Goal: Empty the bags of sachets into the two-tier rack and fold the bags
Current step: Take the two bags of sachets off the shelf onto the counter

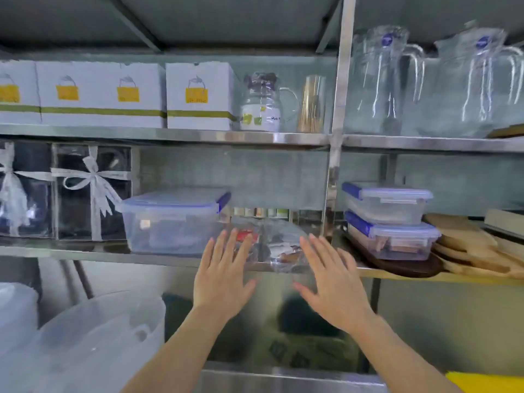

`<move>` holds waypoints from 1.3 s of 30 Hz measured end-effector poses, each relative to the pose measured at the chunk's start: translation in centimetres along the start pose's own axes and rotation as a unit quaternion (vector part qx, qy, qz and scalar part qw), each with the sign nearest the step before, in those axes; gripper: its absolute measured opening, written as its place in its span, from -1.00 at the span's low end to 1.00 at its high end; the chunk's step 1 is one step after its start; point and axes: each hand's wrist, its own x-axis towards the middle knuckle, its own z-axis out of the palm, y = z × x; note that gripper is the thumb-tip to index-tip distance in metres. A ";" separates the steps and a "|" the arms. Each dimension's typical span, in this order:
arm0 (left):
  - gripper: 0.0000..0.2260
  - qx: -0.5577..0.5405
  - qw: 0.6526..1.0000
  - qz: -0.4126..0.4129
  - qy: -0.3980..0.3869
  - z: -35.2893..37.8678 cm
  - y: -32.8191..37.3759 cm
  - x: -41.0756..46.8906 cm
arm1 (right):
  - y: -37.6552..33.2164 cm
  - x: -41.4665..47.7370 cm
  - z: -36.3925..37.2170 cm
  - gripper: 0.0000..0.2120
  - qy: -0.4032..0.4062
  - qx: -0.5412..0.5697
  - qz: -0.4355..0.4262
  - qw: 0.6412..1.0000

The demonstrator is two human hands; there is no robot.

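Reaching for the clear bag of sachets point(280, 245), lying on the steel shelf point(71, 251) between a lidded tub point(173, 222) and two stacked tubs point(391, 222). My left grip point(221, 279) and right grip point(334, 287) are both spread wide, holding nothing. Best to cup it from both sides, mouth up, since it's slack plastic. Shiny shelf; white boxes point(198, 95) and glass jugs point(380, 80) above.

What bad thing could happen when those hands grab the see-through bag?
The clear bag of sachets sits at the front edge of the steel shelf, so it might slip off and spill before the left hand and right hand, both open, get hold. The left hand could also bump the blue-lidded container beside the bag.
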 end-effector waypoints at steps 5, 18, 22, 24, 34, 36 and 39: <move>-0.17 0.084 0.993 -0.039 -0.079 3.6 -1.5 0.4 | 0.5 0.5 4.1 -0.19 0.042 -0.111 -0.049 0.992; -0.44 0.163 0.985 0.010 -0.054 6.5 -3.3 2.4 | 1.1 1.6 6.3 -0.64 0.120 -0.195 -0.099 0.968; -0.71 0.151 0.986 0.035 -0.055 6.1 -3.2 2.8 | 1.2 1.6 6.7 -0.64 0.118 -0.211 -0.108 0.964; -0.76 0.143 0.987 0.036 -0.059 6.1 -3.6 2.8 | 1.3 1.7 6.8 -0.74 0.140 -0.218 -0.113 0.959; -0.75 0.064 0.995 0.080 0.006 4.3 -3.2 2.6 | 1.7 2.5 6.8 -0.81 0.188 -0.156 -0.101 0.964; -0.72 0.082 0.992 0.092 -0.002 3.3 -2.8 2.8 | 1.7 2.5 6.4 -0.84 0.178 -0.152 -0.115 0.965; -0.69 0.066 0.991 0.113 -0.005 2.5 -2.9 2.8 | 1.6 2.6 5.6 -0.88 0.162 -0.128 -0.125 0.970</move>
